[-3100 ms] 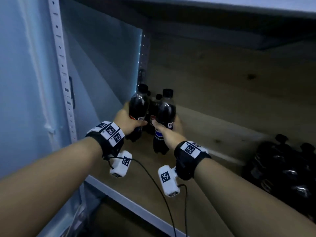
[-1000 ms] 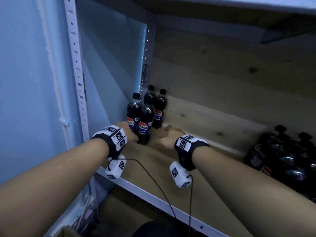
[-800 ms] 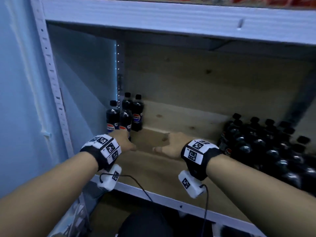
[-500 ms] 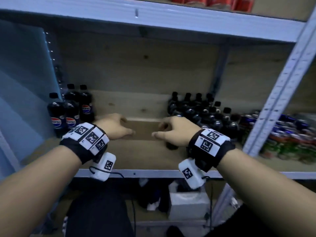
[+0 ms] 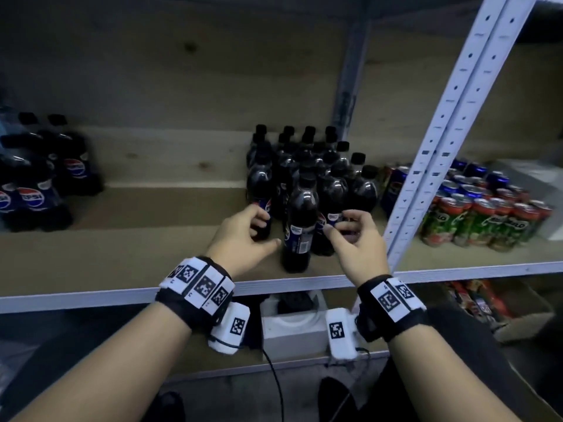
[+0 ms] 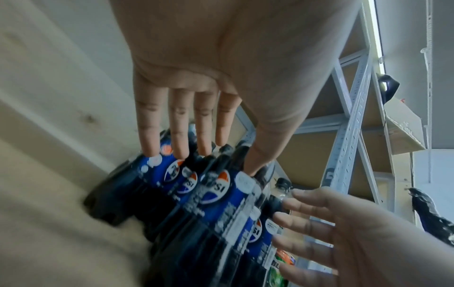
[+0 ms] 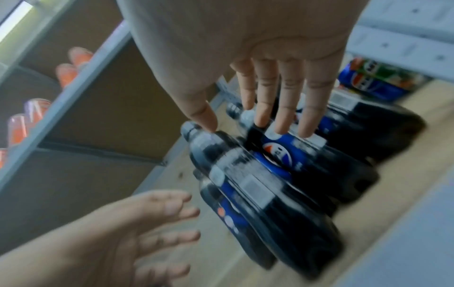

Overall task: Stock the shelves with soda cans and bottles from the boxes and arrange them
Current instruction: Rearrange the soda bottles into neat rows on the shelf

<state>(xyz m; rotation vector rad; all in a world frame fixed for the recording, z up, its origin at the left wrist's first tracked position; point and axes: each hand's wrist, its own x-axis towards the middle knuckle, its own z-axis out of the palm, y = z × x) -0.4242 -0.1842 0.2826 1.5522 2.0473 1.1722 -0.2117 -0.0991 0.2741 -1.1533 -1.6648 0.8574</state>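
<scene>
A cluster of several dark Pepsi bottles (image 5: 307,178) stands mid-shelf, one front bottle (image 5: 300,220) nearest me. My left hand (image 5: 269,228) reaches in at the cluster's left side with fingers loosely spread, gripping nothing. My right hand (image 5: 336,222) reaches in at its right side, fingertips at a bottle's label. In the left wrist view the left hand (image 6: 213,163) shows straight fingers over the bottles (image 6: 211,194). The right wrist view shows the right hand (image 7: 245,128) with straight fingers at the bottles (image 7: 270,174). A smaller group of bottles (image 5: 39,184) stands at the far left.
The wooden shelf (image 5: 152,257) has a bare stretch between the two bottle groups. A white perforated upright (image 5: 441,132) stands just right of my right hand. Beyond it sit several green and blue cans (image 5: 475,220). A white box (image 5: 292,327) and a cardboard box (image 5: 499,312) lie below.
Both hands let go of the bottles set at the far left and moved right, empty, to the middle cluster. The view swung right with them.
</scene>
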